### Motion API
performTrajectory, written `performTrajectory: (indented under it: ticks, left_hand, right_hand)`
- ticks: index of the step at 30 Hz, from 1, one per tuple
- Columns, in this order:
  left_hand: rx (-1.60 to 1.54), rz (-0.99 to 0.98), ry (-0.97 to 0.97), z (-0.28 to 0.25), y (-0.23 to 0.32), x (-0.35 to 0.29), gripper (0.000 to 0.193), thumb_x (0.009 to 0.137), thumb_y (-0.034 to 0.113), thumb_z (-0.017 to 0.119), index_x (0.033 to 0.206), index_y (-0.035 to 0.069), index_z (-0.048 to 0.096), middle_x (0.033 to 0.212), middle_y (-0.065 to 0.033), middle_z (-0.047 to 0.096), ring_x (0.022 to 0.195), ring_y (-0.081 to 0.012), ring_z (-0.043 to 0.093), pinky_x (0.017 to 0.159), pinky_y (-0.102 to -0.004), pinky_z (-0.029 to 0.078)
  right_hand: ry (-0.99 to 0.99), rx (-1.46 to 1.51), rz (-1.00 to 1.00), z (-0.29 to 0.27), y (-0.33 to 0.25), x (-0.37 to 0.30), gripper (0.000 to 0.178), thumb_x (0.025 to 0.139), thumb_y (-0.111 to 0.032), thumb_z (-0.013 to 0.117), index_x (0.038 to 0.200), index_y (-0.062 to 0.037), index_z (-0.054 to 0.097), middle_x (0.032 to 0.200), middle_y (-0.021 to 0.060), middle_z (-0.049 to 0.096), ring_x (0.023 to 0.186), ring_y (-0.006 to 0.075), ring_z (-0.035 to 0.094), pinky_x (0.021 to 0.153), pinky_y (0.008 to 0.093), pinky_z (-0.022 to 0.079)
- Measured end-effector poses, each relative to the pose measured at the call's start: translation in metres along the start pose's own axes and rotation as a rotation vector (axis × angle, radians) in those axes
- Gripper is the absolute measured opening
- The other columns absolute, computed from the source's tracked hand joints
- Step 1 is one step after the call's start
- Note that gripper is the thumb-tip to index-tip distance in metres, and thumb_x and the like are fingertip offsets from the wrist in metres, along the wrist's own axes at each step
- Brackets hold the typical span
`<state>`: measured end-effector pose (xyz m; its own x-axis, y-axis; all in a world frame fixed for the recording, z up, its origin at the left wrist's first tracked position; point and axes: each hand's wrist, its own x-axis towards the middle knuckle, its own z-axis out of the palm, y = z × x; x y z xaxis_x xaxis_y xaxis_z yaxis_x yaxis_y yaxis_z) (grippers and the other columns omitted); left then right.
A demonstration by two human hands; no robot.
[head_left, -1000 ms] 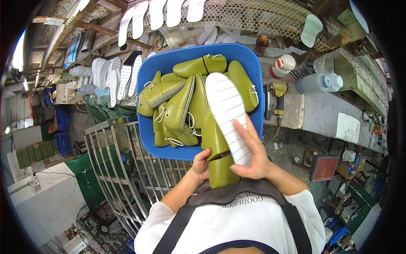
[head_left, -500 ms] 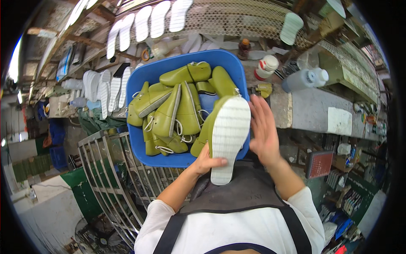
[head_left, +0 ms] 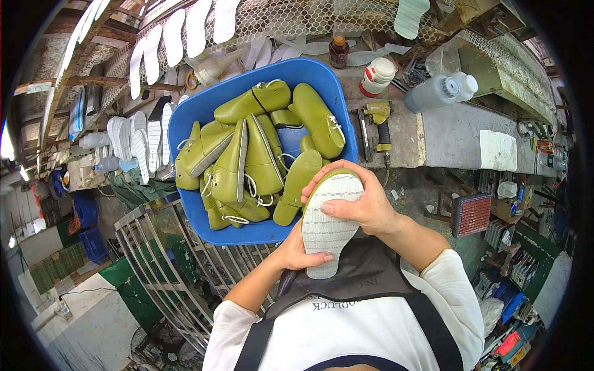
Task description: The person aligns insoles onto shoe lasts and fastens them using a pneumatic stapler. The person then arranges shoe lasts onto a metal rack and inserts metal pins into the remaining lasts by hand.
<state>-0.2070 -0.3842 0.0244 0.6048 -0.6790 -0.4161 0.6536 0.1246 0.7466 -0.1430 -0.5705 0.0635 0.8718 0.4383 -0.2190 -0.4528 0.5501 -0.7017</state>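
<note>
And here comes your right hand (head_left: 372, 209), clamping onto the far end of the sole (head_left: 331, 232)! Gone is the flat, free hand of half a second ago; your thumb lies across the white ridges and your fingers curl round the green rim of the last (head_left: 317, 188) behind it. Your left hand (head_left: 289, 252) hasn't given up its place: thumb over the narrow end, nearest your apron (head_left: 377, 263), fingers hidden underneath. So your grip is double now, both hands holding sole and last together.

A second ago the sole stands askew beside the last; now it covers it, with only a green strip peeping out round the far end. That looks like good news for the work: the two seem closely matched, and far steadier than under one hand. Whether they're stuck fast, you can't tell from here.

Where are we? You have the pair at the near right corner of the tub (head_left: 344, 111), sole facing up, narrow end towards you. Just beside it, inside the tub, a bare last (head_left: 300, 183) leans near the heap, while off the right edge the yellow tool (head_left: 378, 112) lies on the surface (head_left: 407, 139).
</note>
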Motion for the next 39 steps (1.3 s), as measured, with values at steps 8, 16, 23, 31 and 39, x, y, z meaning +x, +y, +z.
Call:
performTrajectory:
  ticks: [8, 16, 23, 31, 39]
  left_hand:
    - [-0.187, 0.121, 0.493, -0.011, -0.052, -0.029, 0.06, 0.072, 0.02, 0.064, 0.124, -0.001, 0.046, 0.111, -0.0106, 0.058, 0.101, -0.0209, 0.055, 0.089, -0.0318, 0.043]
    - [-0.241, 0.056, 0.58, -0.011, -0.033, -0.017, 0.054, 0.073, 0.022, 0.064, 0.118, -0.003, 0.049, 0.101, -0.0101, 0.059, 0.091, -0.0195, 0.058, 0.079, -0.03, 0.047]
    - [-0.159, 0.048, 0.454, -0.019, -0.029, 0.009, 0.063, 0.077, 0.02, 0.062, 0.13, -0.002, 0.036, 0.116, -0.0118, 0.052, 0.106, -0.0193, 0.05, 0.091, -0.0324, 0.041]
    - [-0.109, 0.047, 0.31, -0.024, -0.024, 0.009, 0.072, 0.076, 0.022, 0.063, 0.135, 0.0, 0.027, 0.124, -0.0124, 0.047, 0.112, -0.0211, 0.046, 0.096, -0.035, 0.037]
    - [-0.328, 0.014, 0.488, -0.044, -0.045, 0.007, 0.06, 0.077, 0.028, 0.061, 0.125, -0.001, 0.04, 0.106, -0.0123, 0.055, 0.091, -0.0207, 0.056, 0.079, -0.0323, 0.047]
  right_hand:
    - [1.06, -1.447, 0.115, -0.294, 0.082, 0.032, 0.066, 0.079, -0.04, 0.068, 0.128, -0.0017, 0.047, 0.128, 0.021, 0.048, 0.118, 0.0317, 0.047, 0.096, 0.0416, 0.039]
    - [1.026, -1.546, 0.053, -0.269, 0.075, 0.06, 0.042, 0.066, -0.017, 0.074, 0.099, 0.0021, 0.057, 0.107, 0.0217, 0.057, 0.094, 0.0328, 0.056, 0.085, 0.0366, 0.045]
    - [0.431, -0.115, 0.234, -0.128, -0.008, -0.039, 0.047, 0.075, -0.016, 0.07, 0.114, 0.0033, 0.052, 0.074, 0.0075, 0.057, 0.069, 0.0156, 0.055, 0.064, 0.0287, 0.045]
    - [-0.163, -1.267, 0.179, -0.039, -0.048, -0.004, 0.048, 0.055, -0.022, 0.076, 0.099, -0.0078, 0.062, 0.081, 0.0139, 0.066, 0.073, 0.028, 0.067, 0.065, 0.0315, 0.051]
    - [-0.476, -1.406, 0.082, -0.03, -0.008, -0.068, 0.039, 0.064, -0.022, 0.072, 0.097, -0.0081, 0.06, 0.077, 0.0112, 0.065, 0.073, 0.0258, 0.066, 0.063, 0.0353, 0.051]
